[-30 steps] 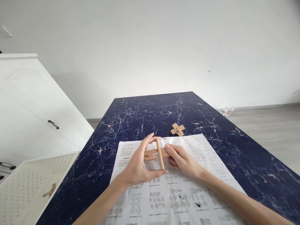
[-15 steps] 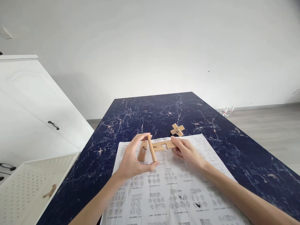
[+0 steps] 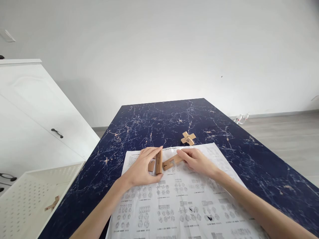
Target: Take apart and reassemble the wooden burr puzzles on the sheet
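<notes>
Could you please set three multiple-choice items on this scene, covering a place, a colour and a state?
1. Where does the wooden cross lie?
A. on the sheet
B. on the table beyond the sheet
C. in the tray

2. What colour is the table?
A. dark blue marble
B. plain white
C. green

3. What does the left hand do?
A. rests flat
B. pinches a wooden bar
C. holds a pen

B: the cross lies past the sheet.
A: blue with pale veins.
B: fingers grip the bar; the right hand holds a notched piece.

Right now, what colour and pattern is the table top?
Dark navy table top with pale marble-like veins, seen in the head view.
</notes>
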The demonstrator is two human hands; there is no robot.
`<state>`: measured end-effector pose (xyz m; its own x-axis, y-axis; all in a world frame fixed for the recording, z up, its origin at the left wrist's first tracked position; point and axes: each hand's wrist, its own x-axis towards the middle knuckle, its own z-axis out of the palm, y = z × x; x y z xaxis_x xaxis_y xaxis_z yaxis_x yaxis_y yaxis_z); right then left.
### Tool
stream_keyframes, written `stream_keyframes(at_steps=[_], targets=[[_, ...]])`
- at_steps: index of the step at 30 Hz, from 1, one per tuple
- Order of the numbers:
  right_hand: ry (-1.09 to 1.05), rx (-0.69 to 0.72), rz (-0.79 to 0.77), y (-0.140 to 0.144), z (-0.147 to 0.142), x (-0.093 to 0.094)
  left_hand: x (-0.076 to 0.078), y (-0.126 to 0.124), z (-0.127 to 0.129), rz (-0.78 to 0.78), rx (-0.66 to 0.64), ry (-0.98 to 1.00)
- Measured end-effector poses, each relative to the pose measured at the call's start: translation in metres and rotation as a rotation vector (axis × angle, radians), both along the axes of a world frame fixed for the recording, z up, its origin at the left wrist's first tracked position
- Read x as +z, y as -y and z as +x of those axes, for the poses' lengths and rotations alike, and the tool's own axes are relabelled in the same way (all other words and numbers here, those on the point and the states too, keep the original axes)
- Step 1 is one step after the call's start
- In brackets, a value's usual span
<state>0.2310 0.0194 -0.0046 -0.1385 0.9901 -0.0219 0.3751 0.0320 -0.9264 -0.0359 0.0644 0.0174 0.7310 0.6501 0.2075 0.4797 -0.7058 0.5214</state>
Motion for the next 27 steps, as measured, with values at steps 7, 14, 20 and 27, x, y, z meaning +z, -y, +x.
stream_keyframes(at_steps=[7,14,20,27], targets=[[0.141,-0.049,0.132,0.003,-0.009,0.0,0.004,0.003,0.002,0.009,-0.014,0.0],[0.113,0.059,0.214,0.008,-0.016,-0.008,-0.001,0.003,0.005,0.058,0.018,-0.004],[0.111,0.09,0.198,0.008,-0.016,-0.01,-0.01,0.0,0.003,0.078,0.012,-0.053],[0.027,0.08,0.131,0.008,-0.017,-0.005,-0.004,0.007,0.007,0.1,-0.068,-0.087]])
